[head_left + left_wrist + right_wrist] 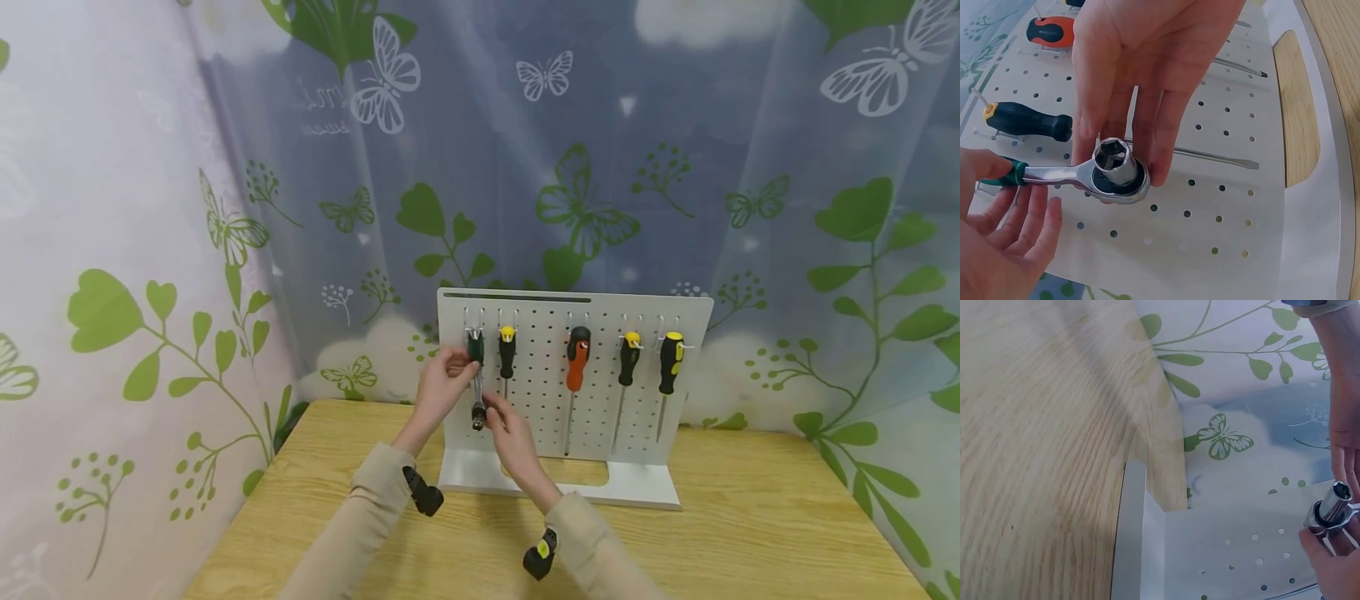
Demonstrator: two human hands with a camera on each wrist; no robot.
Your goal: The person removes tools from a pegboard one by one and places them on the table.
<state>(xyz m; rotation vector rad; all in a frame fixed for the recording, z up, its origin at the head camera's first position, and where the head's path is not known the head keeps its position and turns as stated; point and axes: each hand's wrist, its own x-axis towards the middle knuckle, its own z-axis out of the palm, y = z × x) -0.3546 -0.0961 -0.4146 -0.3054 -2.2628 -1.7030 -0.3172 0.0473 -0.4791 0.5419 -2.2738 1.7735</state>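
A ratchet wrench [477, 387] with a green handle and a chrome socket [1115, 159] on its head stands upright at the left of the white pegboard [540, 417], socket end down. Its handle top overlaps the hooks in the head view. My left hand [444, 382] pinches the green handle between thumb and fingers. Lower down, my right hand [515, 437] holds the ratchet head, its thumb [1316, 547] against the near side and its fingers [1163, 125] reaching behind. The socket's opening points away from the board, between both hands.
Beside the wrench hangs a small black-and-yellow screwdriver [507, 354]. Further right hang an orange-and-black screwdriver [577, 367] and two black-and-yellow ones, a thinner [628, 367] and a thicker [669, 371]. The board's white base [637, 492] stands on a wooden table [750, 517], before a patterned curtain [465, 167].
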